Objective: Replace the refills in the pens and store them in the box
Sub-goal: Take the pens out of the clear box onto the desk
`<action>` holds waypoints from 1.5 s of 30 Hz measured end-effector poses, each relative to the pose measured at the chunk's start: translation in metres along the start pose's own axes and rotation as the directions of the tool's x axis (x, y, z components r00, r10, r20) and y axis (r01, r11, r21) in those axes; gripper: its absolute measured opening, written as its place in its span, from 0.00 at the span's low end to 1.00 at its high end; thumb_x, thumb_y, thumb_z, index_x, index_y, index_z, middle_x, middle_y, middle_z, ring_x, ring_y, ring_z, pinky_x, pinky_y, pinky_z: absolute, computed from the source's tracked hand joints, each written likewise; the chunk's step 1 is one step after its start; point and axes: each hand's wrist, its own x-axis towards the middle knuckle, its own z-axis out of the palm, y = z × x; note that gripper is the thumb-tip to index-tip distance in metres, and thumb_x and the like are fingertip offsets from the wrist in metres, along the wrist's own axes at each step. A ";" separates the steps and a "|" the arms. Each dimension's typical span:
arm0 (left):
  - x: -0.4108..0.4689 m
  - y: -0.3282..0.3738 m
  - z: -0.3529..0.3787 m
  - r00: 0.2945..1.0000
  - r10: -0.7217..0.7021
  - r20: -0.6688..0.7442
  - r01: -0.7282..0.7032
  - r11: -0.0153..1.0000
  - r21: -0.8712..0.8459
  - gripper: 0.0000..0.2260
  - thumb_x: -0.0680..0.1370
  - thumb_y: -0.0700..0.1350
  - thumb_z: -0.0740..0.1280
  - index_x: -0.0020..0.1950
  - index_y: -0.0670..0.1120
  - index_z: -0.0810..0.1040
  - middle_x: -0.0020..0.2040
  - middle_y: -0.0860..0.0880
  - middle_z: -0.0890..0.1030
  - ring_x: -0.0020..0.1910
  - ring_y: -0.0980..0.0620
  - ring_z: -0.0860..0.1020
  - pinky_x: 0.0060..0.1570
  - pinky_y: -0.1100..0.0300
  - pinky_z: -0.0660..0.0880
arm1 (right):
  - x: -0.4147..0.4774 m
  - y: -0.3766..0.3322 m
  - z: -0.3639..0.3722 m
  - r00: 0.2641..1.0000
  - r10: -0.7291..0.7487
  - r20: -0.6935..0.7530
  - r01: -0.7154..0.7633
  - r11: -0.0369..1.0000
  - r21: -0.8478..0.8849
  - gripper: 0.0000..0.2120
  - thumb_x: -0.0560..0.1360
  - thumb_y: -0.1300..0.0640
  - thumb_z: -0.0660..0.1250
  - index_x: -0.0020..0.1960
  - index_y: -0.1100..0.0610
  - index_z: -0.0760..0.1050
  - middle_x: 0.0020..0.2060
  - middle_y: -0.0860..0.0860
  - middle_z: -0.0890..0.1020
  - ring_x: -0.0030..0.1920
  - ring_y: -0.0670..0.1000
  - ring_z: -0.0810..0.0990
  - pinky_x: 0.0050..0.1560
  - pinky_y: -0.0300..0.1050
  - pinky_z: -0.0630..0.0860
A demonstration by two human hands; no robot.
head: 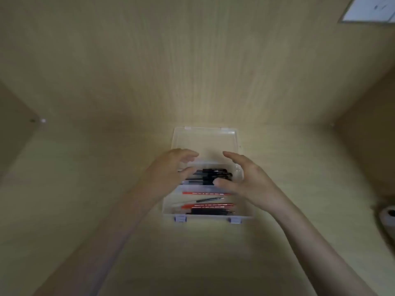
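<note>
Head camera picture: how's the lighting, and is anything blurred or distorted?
Head view: dim, soft focus throughout; brightest patch on the pale wood-grain surface behind the clear plastic box; corners fall dark; left hand and right hand look smeared; wide-angle lens bends the side edges.

Left hand (168,169) hides part of the black pens (215,174); edge crops the white roll (388,218).

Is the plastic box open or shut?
Open: the box has its lid swung up behind, and black pens lie uncovered inside.

One wide-angle head view, forward and down, close above the open box (207,216) on a wooden desk (85,199)
</note>
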 end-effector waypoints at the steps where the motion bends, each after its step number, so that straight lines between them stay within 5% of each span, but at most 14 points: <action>1: 0.000 -0.004 0.007 1.000 0.009 -0.008 -0.009 1.000 -0.011 0.15 0.76 0.46 0.67 0.62 0.54 0.74 0.55 0.57 0.77 0.55 0.61 0.74 0.58 0.61 0.70 | 0.001 0.004 0.004 1.000 -0.023 -0.012 0.023 1.000 0.008 0.36 0.70 0.48 0.73 0.74 0.49 0.61 0.70 0.45 0.68 0.69 0.42 0.65 0.61 0.32 0.60; 10: -0.005 -0.032 0.043 0.980 0.157 -0.120 -0.122 0.959 0.257 0.15 0.79 0.49 0.61 0.65 0.47 0.73 0.59 0.49 0.76 0.58 0.51 0.73 0.58 0.58 0.68 | 0.011 0.045 0.031 0.973 -0.203 -0.109 0.167 0.947 -0.274 0.30 0.70 0.42 0.69 0.68 0.53 0.70 0.62 0.48 0.76 0.62 0.46 0.73 0.56 0.33 0.65; 15: -0.007 -0.040 0.051 0.983 0.168 -0.079 -0.113 0.881 0.459 0.20 0.80 0.54 0.56 0.68 0.44 0.69 0.63 0.45 0.73 0.61 0.48 0.70 0.59 0.58 0.62 | 0.015 0.047 0.043 0.974 -0.216 -0.064 0.168 0.887 -0.430 0.34 0.67 0.33 0.64 0.65 0.54 0.71 0.54 0.51 0.75 0.57 0.51 0.73 0.60 0.50 0.72; 23: 0.002 -0.035 0.054 0.992 0.124 0.009 -0.108 0.828 0.550 0.26 0.79 0.60 0.50 0.68 0.45 0.68 0.61 0.46 0.69 0.61 0.49 0.66 0.60 0.58 0.61 | 0.022 0.035 0.051 0.994 -0.107 -0.026 0.072 0.806 -0.588 0.37 0.68 0.31 0.63 0.67 0.56 0.68 0.58 0.52 0.67 0.61 0.53 0.66 0.62 0.51 0.69; 39: 0.015 -0.033 0.046 0.982 -0.001 0.189 -0.098 0.851 0.516 0.23 0.78 0.62 0.50 0.65 0.50 0.70 0.61 0.46 0.67 0.63 0.46 0.65 0.63 0.54 0.58 | 0.042 0.035 0.036 0.996 -0.021 0.081 0.062 0.834 -0.549 0.34 0.64 0.37 0.73 0.62 0.56 0.71 0.52 0.50 0.67 0.54 0.50 0.69 0.56 0.48 0.71; 45: 0.017 -0.033 0.046 0.972 -0.001 0.233 -0.119 0.856 0.502 0.23 0.78 0.62 0.50 0.60 0.49 0.71 0.54 0.48 0.70 0.56 0.49 0.70 0.60 0.53 0.61 | 0.043 0.035 0.036 0.995 -0.044 0.094 0.087 0.845 -0.528 0.24 0.66 0.42 0.74 0.54 0.54 0.73 0.49 0.51 0.70 0.50 0.51 0.71 0.50 0.46 0.72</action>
